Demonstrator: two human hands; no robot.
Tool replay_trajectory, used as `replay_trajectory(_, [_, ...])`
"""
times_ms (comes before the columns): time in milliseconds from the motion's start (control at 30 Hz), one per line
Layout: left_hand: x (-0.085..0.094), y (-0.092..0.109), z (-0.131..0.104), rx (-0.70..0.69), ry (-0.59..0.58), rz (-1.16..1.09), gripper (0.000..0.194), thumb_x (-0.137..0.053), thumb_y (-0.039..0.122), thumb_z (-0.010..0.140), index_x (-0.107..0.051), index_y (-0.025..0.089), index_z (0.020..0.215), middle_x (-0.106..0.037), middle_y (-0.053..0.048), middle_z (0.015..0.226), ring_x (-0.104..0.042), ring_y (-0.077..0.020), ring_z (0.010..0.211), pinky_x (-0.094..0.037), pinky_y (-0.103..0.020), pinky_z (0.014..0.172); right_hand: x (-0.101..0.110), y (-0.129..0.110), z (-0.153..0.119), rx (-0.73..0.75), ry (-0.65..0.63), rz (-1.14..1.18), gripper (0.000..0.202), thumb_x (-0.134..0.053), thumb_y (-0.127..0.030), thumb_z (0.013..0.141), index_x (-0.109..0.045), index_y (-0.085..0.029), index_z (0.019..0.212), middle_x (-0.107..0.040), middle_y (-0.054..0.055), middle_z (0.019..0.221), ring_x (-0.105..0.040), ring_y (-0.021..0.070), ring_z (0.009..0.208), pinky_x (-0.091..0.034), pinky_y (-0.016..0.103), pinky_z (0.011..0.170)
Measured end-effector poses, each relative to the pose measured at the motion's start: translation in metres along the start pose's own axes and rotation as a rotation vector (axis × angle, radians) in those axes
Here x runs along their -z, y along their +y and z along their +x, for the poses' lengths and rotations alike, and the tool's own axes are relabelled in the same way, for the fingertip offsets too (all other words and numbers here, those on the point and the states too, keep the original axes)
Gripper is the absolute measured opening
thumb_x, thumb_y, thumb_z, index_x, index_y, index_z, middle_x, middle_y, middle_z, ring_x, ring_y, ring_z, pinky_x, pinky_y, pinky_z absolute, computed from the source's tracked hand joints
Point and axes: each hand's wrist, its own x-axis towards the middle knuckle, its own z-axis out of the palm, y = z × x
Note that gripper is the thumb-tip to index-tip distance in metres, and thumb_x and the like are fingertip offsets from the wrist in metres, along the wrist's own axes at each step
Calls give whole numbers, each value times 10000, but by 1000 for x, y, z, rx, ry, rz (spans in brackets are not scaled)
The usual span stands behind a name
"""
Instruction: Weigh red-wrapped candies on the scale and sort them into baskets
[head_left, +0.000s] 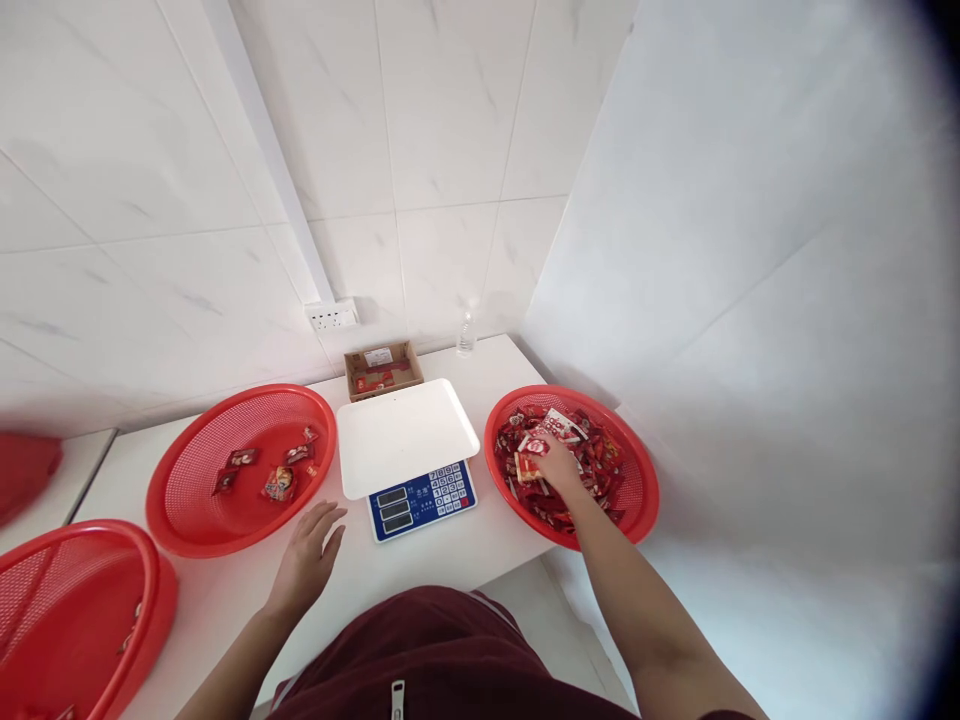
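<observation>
My right hand reaches into the right-hand red basket, its fingers closed on a small red-and-cream snack packet. Many small, mostly red wrapped packets fill that basket around the hand. My left hand is empty, its fingers apart, just above the white table between a second red basket and the scale. The digital scale has a white tray with nothing on it and a blue keypad panel facing me.
Several packets lie in the second basket. A third red basket stands at the lower left. Behind the scale are an open cardboard box with red packets and a clear plastic bottle. Walls border the table at the back and right.
</observation>
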Motion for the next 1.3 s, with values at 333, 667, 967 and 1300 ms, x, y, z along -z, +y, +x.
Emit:
replay_trajectory(333, [-1, 5, 5, -33, -19, -7, 321, -406, 391, 894, -635, 201, 1013, -648, -100, 1080, -575, -243, 1074, -464, -432, 940, 43, 9, -7, -106, 212, 320, 499, -555, -484, 736, -595, -157, 1111, -663, 121, 1055, -607, 262, 979, -442, 383, 866])
replay_trajectory(667, [-1, 3, -1, -54, -10, 0, 315, -405, 378, 896, -647, 198, 988, -656, -103, 1069, -588, -241, 1059, -497, -413, 899, 9, 14, -39, 30, -325, -93, 250, -707, -354, 651, -688, -187, 836, -709, 80, 905, -644, 225, 846, -438, 267, 722])
replay_trajectory(967, [2, 5, -1, -33, -15, -22, 269, -428, 327, 886, -639, 202, 997, -649, -100, 1086, -576, -242, 1083, -487, -409, 918, 33, 14, -36, -90, -27, 51, 372, -582, -423, 746, -668, -169, 1004, -684, 124, 1027, -616, 270, 975, -438, 325, 815])
replay_trajectory(1300, [-4, 3, -1, 110, -234, 127, 319, -460, 227, 844, -576, 201, 1139, -527, -130, 1292, -432, -292, 1253, -359, -496, 1024, -18, -139, -34, 0, -534, 1085, 398, -751, -400, 603, -654, -181, 921, -705, 58, 869, -648, 175, 764, -462, 238, 589])
